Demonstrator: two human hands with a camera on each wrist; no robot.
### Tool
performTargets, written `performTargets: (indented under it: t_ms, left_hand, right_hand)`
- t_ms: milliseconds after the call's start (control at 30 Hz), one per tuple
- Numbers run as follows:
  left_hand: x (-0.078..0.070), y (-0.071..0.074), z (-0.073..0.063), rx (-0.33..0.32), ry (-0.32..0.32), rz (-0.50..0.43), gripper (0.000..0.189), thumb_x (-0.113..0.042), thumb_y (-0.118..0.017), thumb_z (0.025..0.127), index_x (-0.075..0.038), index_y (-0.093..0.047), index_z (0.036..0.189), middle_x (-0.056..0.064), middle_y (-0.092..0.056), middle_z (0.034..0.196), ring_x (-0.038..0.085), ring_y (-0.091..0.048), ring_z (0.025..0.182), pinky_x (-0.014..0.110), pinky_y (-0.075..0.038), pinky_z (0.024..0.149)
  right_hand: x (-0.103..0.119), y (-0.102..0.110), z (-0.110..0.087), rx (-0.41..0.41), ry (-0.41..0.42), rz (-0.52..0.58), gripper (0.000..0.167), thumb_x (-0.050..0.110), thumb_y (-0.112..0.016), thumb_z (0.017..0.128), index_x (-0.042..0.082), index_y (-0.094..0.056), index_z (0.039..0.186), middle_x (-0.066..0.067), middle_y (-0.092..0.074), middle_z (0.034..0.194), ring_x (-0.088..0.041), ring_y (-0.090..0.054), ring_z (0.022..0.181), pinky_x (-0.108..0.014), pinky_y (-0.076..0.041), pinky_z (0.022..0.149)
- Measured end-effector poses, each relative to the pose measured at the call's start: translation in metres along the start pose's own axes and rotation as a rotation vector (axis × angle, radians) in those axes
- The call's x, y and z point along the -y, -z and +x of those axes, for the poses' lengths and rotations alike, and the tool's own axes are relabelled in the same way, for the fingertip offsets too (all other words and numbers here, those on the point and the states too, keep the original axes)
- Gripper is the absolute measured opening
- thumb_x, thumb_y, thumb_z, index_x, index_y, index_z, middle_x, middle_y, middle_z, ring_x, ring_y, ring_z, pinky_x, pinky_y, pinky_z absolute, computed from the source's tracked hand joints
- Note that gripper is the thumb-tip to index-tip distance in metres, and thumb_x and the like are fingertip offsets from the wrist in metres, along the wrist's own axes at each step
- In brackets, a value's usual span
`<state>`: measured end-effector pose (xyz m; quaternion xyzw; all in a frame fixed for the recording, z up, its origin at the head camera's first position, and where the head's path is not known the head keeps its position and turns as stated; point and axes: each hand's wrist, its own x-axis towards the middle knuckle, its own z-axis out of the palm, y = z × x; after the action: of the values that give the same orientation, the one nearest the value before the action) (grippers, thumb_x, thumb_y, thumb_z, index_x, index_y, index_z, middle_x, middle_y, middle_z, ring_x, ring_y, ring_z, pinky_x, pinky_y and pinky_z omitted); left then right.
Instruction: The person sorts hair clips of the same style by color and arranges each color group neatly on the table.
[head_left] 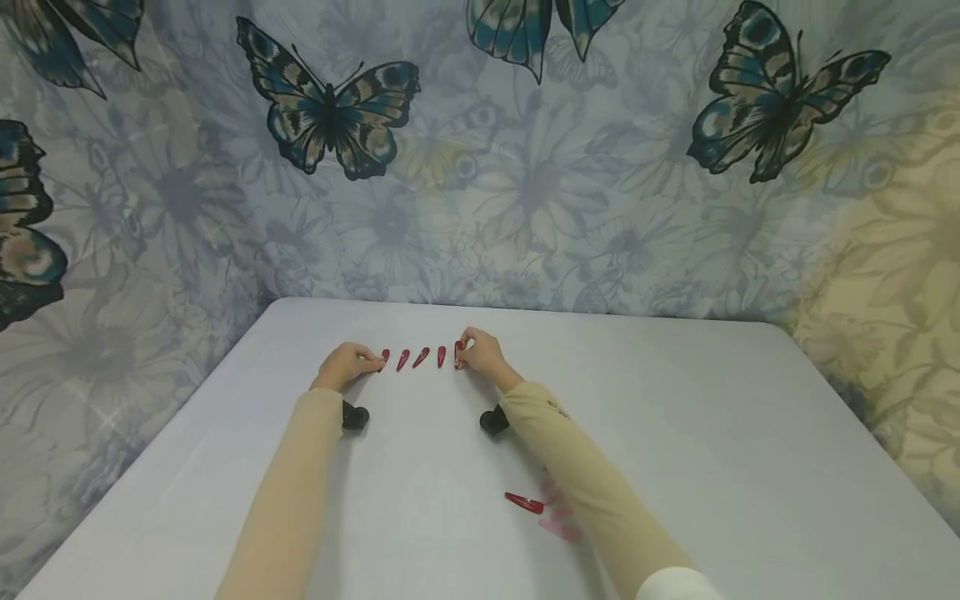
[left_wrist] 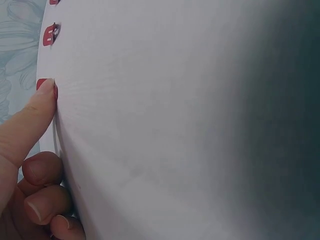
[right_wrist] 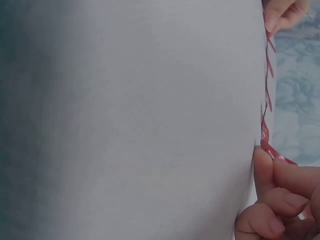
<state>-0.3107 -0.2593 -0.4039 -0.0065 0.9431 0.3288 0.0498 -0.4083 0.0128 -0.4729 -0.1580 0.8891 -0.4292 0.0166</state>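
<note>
Several red hair clips, among them a middle one [head_left: 421, 357], stand in a row across the white table [head_left: 420, 492]. My left hand [head_left: 346, 365] is at the row's left end, its fingertips on the leftmost hair clip [left_wrist: 55, 91]; the left wrist view shows a digit over this clip and the other fingers curled below. At the right end, my right hand [head_left: 483, 357] pinches the rightmost hair clip [right_wrist: 280, 156] between thumb and finger. My fingertips partly cover both end clips.
Nearer me lies another red hair clip [head_left: 524, 502], beside blurred pinkish clips [head_left: 558, 529] partly hidden by my right sleeve [head_left: 592, 475]. Dark wrist cameras, left [head_left: 356, 417] and right [head_left: 493, 421], hang under my wrists. A butterfly-patterned cloth [head_left: 525, 208] rises behind the table.
</note>
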Motion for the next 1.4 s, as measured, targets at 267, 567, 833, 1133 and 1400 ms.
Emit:
performTargets:
  t_ms: [267,567,833,1133,1400]
  left_hand:
    - [-0.003,-0.006,0.0,0.015,0.016,0.005,0.022,-0.017,-0.076,0.104,0.005,-0.08,0.109,0.029,-0.068,0.136,0.049,-0.059,0.13,0.059,-0.043,0.11]
    - [-0.003,-0.013,0.003,0.011,0.03,0.019,0.021,-0.016,-0.077,0.103,0.005,-0.079,0.103,0.029,-0.068,0.134,0.049,-0.06,0.127,0.06,-0.044,0.108]
    - [-0.008,-0.016,0.002,0.025,0.02,0.005,0.024,-0.018,-0.075,0.105,0.006,-0.078,0.107,0.029,-0.069,0.13,0.046,-0.061,0.117,0.058,-0.045,0.104]
    - [-0.011,-0.017,0.005,0.01,-0.021,0.016,0.026,-0.019,-0.076,0.105,0.006,-0.078,0.109,0.027,-0.071,0.126,0.042,-0.062,0.11,0.055,-0.048,0.098]
    - [-0.015,-0.014,0.007,0.015,-0.021,0.023,0.026,-0.019,-0.075,0.105,0.006,-0.078,0.11,0.029,-0.069,0.13,0.045,-0.062,0.117,0.057,-0.047,0.101]
  right_hand:
    - [0.019,0.01,-0.022,-0.02,-0.045,0.038,0.022,-0.003,-0.076,0.096,0.007,-0.062,0.083,-0.008,-0.075,0.073,-0.017,-0.069,0.064,-0.029,-0.048,0.065]
    - [-0.076,-0.036,0.032,-0.12,-0.016,-0.171,0.02,0.012,-0.087,0.087,0.011,-0.068,0.081,-0.005,-0.069,0.086,-0.021,-0.056,0.077,-0.035,-0.048,0.073]
    - [0.02,0.019,-0.03,-0.015,-0.173,-0.088,0.018,0.005,-0.085,0.093,0.0,-0.07,0.083,-0.016,-0.073,0.095,-0.029,-0.061,0.092,-0.04,-0.052,0.09]
    - [0.046,0.033,-0.065,-0.138,-0.142,-0.038,0.019,0.012,-0.075,0.101,-0.002,-0.066,0.093,-0.013,-0.065,0.087,-0.022,-0.052,0.08,-0.033,-0.047,0.079]
    - [0.05,0.041,-0.069,-0.099,-0.024,0.041,0.018,0.013,-0.066,0.109,-0.005,-0.068,0.105,-0.002,-0.055,0.071,-0.012,-0.046,0.062,-0.025,-0.039,0.061]
